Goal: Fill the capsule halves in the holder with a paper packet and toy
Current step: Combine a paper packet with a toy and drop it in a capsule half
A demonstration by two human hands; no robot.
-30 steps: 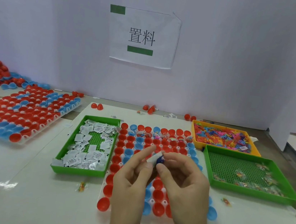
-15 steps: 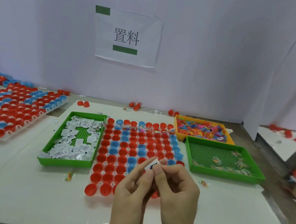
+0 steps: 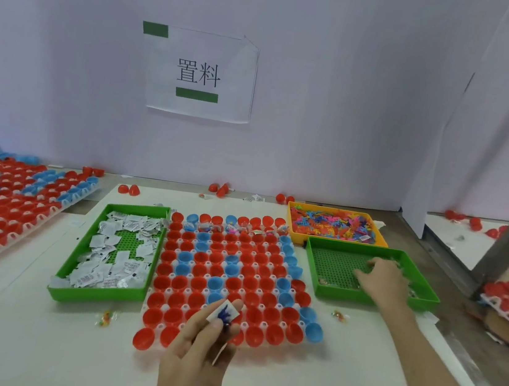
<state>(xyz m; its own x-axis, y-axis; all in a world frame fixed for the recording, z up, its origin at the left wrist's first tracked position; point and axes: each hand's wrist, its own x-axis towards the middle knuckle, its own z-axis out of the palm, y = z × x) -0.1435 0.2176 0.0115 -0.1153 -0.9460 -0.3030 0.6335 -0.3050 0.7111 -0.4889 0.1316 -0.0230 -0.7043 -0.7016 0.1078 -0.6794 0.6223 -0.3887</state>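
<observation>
The two hands are no longer working together over the near edge of the holder [image 3: 263, 323]. The right hand [image 3: 380, 282] is now reaching into the right green tray [image 3: 362, 296], its fingers blurring over the mesh, perhaps spread, and I cannot tell whether they are gripping anything. The left hand [image 3: 196, 357] is staying above the holder's near rows, its fingers [image 3: 197, 324] pinching the paper packet [image 3: 213, 315] with the blue toy [image 3: 225, 312] lying against it, and it is hiding several red capsule halves [image 3: 215, 255] from me. The left green tray [image 3: 97, 293] of packets is touching the holder's left side, the yellow tray [image 3: 290, 230] of coloured toys is sitting behind the right one, and a second holder [image 3: 2, 208] is lying far left on the surface [image 3: 33, 342].
</observation>
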